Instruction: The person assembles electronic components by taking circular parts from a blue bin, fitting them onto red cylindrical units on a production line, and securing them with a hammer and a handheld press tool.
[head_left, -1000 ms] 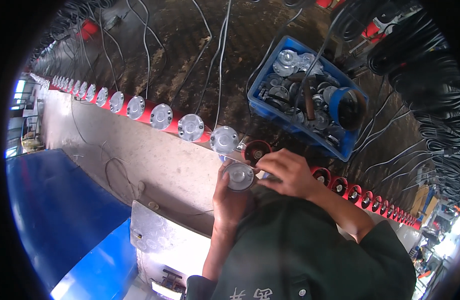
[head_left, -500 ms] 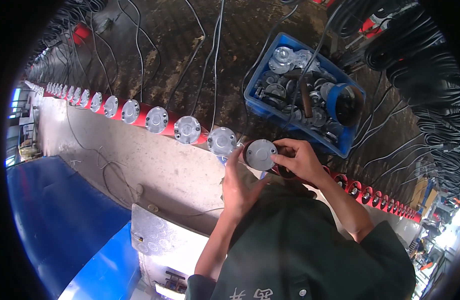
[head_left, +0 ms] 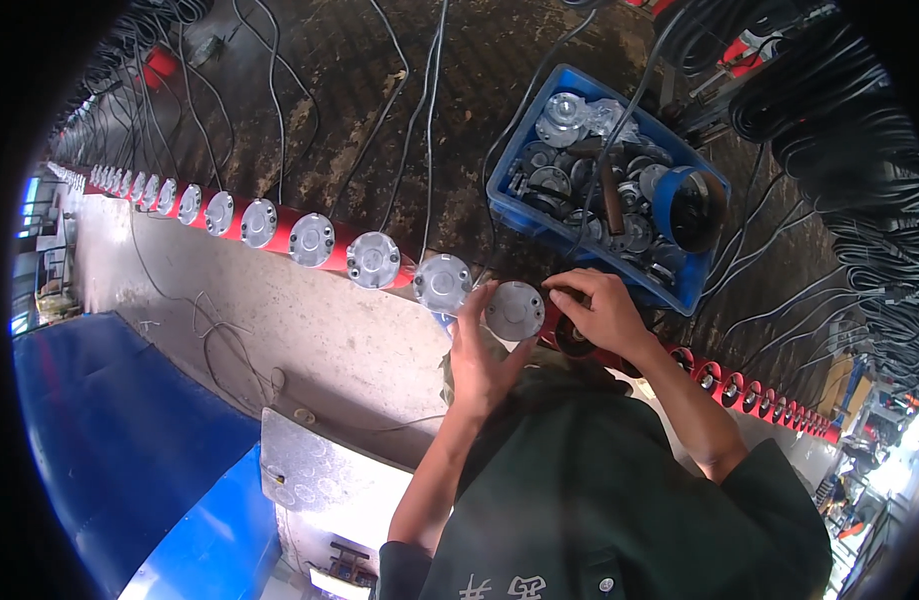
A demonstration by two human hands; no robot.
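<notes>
A round grey metal cap sits at the end of a red cylinder in the row, directly in front of me. My left hand spans it from the left, forefinger at its upper edge and thumb at its lower edge. Just off the cap's right rim is my right hand, thumb and forefinger pinched together. Whatever is between those fingertips is too small to make out. Immediately left stands another capped cylinder with two dark holes by its rim. An uncapped cylinder shows its dark opening under my right hand.
A blue crate beyond my hands holds metal caps, a hammer and a blue ring-shaped piece. Capped red cylinders run left; open ones run right. Black cables trail across the dark surface; bundled cables lie far right.
The cap has shifted slightly left. My right thumb has come off its face, and the right fingers now pinch beside its rim. My left hand has closed in around the cap.
</notes>
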